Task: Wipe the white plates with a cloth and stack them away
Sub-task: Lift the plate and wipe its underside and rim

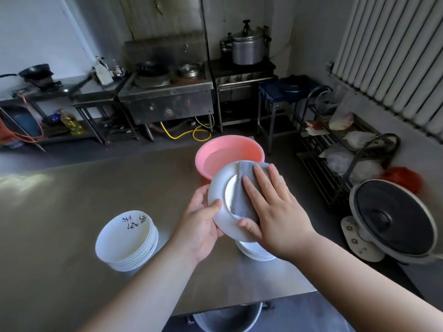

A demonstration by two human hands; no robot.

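Nearest to me, under the front edge of the desk (pixel 72 212), I see the round rim of a metal pot (pixel 227 317), only partly in view. My two bare forearms reach forward over the steel top. My left hand (pixel 201 226) grasps the white plate (pixel 220 188) at its left rim, with the thumb on the side that faces me and the other fingers behind it. The plate is lifted above the desk and tilted toward me. My right hand (pixel 275 212) is not clenched: its fingers are straight and a little spread, and they press the grey cloth (pixel 242 197) flat against the plate, while the thumb lies at the lower rim. The cloth covers the right part of the plate. Directly below my right hand a low stack of white plates (pixel 254 252) stands on the desk, mostly hidden by the hand. To the left, apart from it, stands a taller stack of plates (pixel 127 238); the top one carries some dark written marks. Behind the held plate a pink basin (pixel 227 152) sits on the far part of the desk. On the right, beside the desk, there is a round fan (pixel 393 221), and beyond it a metal rack (pixel 335 152) with bags. At the far wall stands a steel stove (pixel 167 92), and to its right a pressure cooker (pixel 248 47) on a smaller burner.
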